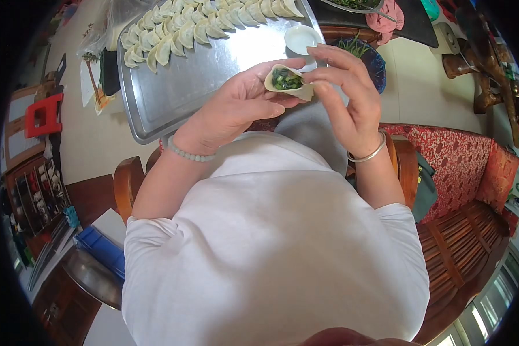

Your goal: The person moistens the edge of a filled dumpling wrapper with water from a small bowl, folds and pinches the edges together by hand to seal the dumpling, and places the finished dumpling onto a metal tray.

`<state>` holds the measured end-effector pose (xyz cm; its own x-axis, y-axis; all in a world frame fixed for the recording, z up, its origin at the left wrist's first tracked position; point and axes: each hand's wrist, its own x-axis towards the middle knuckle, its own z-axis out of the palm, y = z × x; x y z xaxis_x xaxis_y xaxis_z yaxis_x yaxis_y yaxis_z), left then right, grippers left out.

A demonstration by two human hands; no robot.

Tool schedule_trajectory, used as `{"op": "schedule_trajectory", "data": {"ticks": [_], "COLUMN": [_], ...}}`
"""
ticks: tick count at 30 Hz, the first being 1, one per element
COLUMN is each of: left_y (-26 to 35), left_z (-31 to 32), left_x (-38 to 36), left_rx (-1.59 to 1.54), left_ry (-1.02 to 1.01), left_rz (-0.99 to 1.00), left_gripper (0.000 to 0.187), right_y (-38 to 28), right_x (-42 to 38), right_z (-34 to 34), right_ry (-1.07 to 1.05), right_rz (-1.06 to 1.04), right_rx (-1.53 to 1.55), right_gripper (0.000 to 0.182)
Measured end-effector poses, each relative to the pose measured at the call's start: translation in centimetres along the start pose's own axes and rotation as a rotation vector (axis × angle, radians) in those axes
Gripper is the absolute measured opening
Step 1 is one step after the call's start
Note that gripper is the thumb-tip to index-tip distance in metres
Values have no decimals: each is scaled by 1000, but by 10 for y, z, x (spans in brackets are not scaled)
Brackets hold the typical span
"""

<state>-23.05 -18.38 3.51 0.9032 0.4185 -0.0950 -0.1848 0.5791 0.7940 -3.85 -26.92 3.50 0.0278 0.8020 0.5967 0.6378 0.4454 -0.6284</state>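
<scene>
A round dough wrapper (307, 92) with dark green filling (285, 79) in its middle rests on the fingers of my left hand (245, 99), its sides curved up. My left thumb lies beside it, below the filling. The fingertips of my right hand (352, 95) touch the wrapper's right edge, thumb and fingers bent close round it. Behind my hands is a metal tray (173, 98) with rows of folded dumplings (199, 29) along its far side. A small white bowl (301, 39) stands at the tray's right side, just beyond my fingers.
A bowl of chopped greens (357, 3) and a pink cloth (386, 22) are at the back right. Below them sits a dark blue bag-lined container (375, 66). A red stool (43, 115) stands on the left. A wooden bench (461, 242) with red cushions (444, 167) is on the right.
</scene>
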Motion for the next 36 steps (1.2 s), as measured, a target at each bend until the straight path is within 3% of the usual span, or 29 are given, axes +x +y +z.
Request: {"op": "schedule_trajectory", "data": {"ticks": [4, 7, 9, 13, 15, 25, 33, 36], "left_y": [0, 0, 2, -2, -3, -6, -15, -15], "left_z": [4, 7, 10, 11, 11, 16, 20, 13], "left_x": [2, 3, 4, 5, 7, 7, 9, 6], "left_rx": [82, 156, 195, 171, 174, 178, 319, 443], "left_ry": [54, 74, 98, 139, 162, 249, 301, 315], "left_rz": [-47, -57, -82, -54, 31, 60, 178, 111], "left_gripper": [50, 46, 44, 42, 40, 38, 34, 34], "right_y": [1, -4, -6, -11, -8, -12, -12, -17], "right_x": [-4, -1, 1, 3, 2, 0, -1, -2], "right_z": [5, 6, 7, 5, 3, 7, 12, 14], "right_ry": [83, 44, 25, 15, 128, 72, 51, 27], "right_rz": [229, 206, 1, -64, -121, -116, -112, -95], "right_rx": [227, 189, -38, -171, -229, -340, -343, -326], "right_gripper": [13, 13, 14, 15, 15, 16, 17, 17]}}
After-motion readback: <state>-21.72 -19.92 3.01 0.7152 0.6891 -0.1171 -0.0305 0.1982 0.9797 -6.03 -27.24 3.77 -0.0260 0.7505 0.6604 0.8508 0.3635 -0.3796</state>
